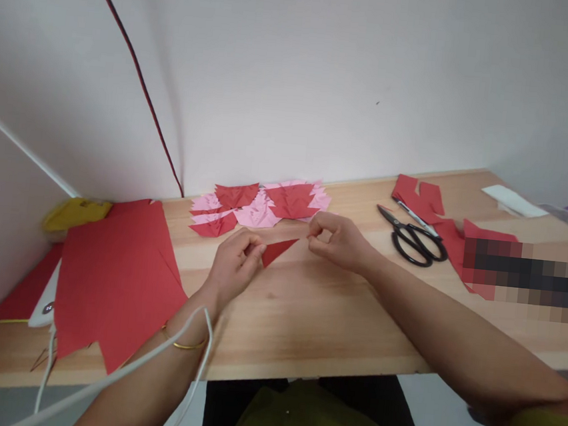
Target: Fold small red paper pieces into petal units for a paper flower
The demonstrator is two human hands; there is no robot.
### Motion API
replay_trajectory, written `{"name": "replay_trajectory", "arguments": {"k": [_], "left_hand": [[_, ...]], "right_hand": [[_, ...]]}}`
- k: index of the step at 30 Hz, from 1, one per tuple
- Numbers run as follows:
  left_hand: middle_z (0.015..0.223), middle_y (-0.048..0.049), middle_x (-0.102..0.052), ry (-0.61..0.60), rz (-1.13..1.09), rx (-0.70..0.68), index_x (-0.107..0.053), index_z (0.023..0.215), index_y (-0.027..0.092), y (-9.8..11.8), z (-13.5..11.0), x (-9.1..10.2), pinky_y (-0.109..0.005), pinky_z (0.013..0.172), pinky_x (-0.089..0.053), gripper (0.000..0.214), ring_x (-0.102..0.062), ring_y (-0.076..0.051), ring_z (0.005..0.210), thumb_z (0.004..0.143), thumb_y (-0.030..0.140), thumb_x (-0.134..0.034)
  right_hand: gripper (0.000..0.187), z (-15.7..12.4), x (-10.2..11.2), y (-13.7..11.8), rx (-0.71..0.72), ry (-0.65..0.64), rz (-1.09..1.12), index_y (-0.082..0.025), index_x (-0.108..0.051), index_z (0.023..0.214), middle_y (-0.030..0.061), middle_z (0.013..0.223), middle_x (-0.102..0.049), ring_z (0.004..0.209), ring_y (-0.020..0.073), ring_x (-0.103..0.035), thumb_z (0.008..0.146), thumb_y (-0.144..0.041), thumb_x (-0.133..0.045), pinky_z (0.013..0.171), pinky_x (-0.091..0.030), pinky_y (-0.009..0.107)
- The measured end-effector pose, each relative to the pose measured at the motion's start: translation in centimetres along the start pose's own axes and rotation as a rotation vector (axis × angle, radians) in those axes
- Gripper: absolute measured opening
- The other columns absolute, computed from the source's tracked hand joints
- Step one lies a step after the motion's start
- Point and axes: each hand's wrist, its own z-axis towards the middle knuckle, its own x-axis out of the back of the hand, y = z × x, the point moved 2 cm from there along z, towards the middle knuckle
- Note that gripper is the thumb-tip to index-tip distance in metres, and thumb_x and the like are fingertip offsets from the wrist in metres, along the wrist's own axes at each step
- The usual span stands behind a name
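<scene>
My left hand (236, 262) pinches a small folded piece of red paper (278, 250) between thumb and fingers, just above the table. The paper's pointed end faces right, toward my right hand (336, 241). The fingers of that hand are closed in a pinch close to this tip; what they hold, if anything, is too small to make out. Behind both hands lie several folded red paper pieces (293, 199) and folded pink paper pieces (258, 212), grouped in overlapping rows.
Large red sheets (118, 271) cover the table's left side, beside a yellow bag (77, 214). Black-handled scissors (412, 241) and a pen (417, 218) lie to the right near red paper scraps (419, 198). A white cable (123, 365) passes over my left forearm.
</scene>
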Motion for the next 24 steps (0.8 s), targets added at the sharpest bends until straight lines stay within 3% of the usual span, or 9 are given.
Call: {"name": "replay_trajectory", "arguments": {"k": [4, 7, 9, 13, 18, 24], "left_hand": [[0.070, -0.0006, -0.054, 0.006, 0.019, -0.011, -0.054, 0.072, 0.018, 0.0, 0.1, 0.2, -0.027, 0.065, -0.036, 0.017, -0.048, -0.014, 0.066, 0.087, 0.024, -0.050], [0.070, -0.0015, -0.054, -0.022, 0.029, -0.068, -0.055, 0.073, 0.018, 0.5, 0.0, -0.3, -0.027, 0.066, -0.036, 0.017, -0.049, -0.015, 0.069, 0.087, 0.024, -0.049], [0.072, -0.0023, -0.055, -0.015, 0.006, -0.084, -0.057, 0.075, 0.018, 0.8, 0.0, -0.6, -0.028, 0.068, -0.037, 0.016, -0.049, -0.015, 0.071, 0.087, 0.025, -0.050], [0.084, -0.0041, -0.060, 0.034, -0.119, -0.012, -0.062, 0.092, 0.019, 0.5, 0.0, -0.8, -0.030, 0.076, -0.040, 0.016, -0.052, -0.017, 0.081, 0.083, 0.032, -0.058], [0.087, -0.0051, -0.065, -0.013, -0.237, 0.081, -0.067, 0.087, 0.020, -0.2, 0.2, -1.0, -0.030, 0.080, -0.041, 0.018, -0.057, -0.018, 0.086, 0.087, 0.031, -0.052], [0.080, -0.0054, -0.064, -0.050, -0.117, -0.117, -0.066, 0.082, 0.021, 0.6, 0.1, -1.6, -0.032, 0.076, -0.041, 0.012, -0.055, -0.019, 0.081, 0.082, 0.023, -0.055]], "right_hand": [[0.007, 0.1, 0.6, -0.4, 0.019, 0.118, -0.034, -0.019, -0.053, 0.065, 0.0024, 0.070, -0.058, 0.069, 0.0157, -0.052, 0.071, -0.018, -0.057, 0.067, -0.040, 0.030], [0.008, -0.4, -0.4, -1.4, 0.209, -0.022, -0.018, -0.019, -0.060, 0.080, 0.0052, 0.081, -0.063, 0.075, 0.0170, -0.054, 0.075, -0.026, -0.062, 0.071, -0.042, 0.030], [0.006, -0.8, -1.3, -1.8, 0.264, -0.117, -0.016, -0.020, -0.061, 0.080, 0.0048, 0.078, -0.063, 0.073, 0.0165, -0.054, 0.078, -0.026, -0.060, 0.069, -0.042, 0.029], [0.012, -1.2, -1.9, -1.9, 0.124, -0.096, 0.090, -0.018, -0.060, 0.073, 0.0022, 0.069, -0.058, 0.065, 0.0133, -0.052, 0.082, -0.025, -0.056, 0.062, -0.041, 0.026], [0.012, -1.2, -1.9, -1.7, 0.041, -0.122, 0.151, -0.018, -0.059, 0.074, 0.0011, 0.071, -0.058, 0.067, 0.0130, -0.052, 0.081, -0.028, -0.057, 0.063, -0.042, 0.026], [0.006, -1.5, -2.2, -2.3, 0.189, -0.069, 0.054, -0.018, -0.059, 0.084, 0.0030, 0.077, -0.061, 0.071, 0.0140, -0.054, 0.081, -0.023, -0.058, 0.066, -0.043, 0.027]]}}
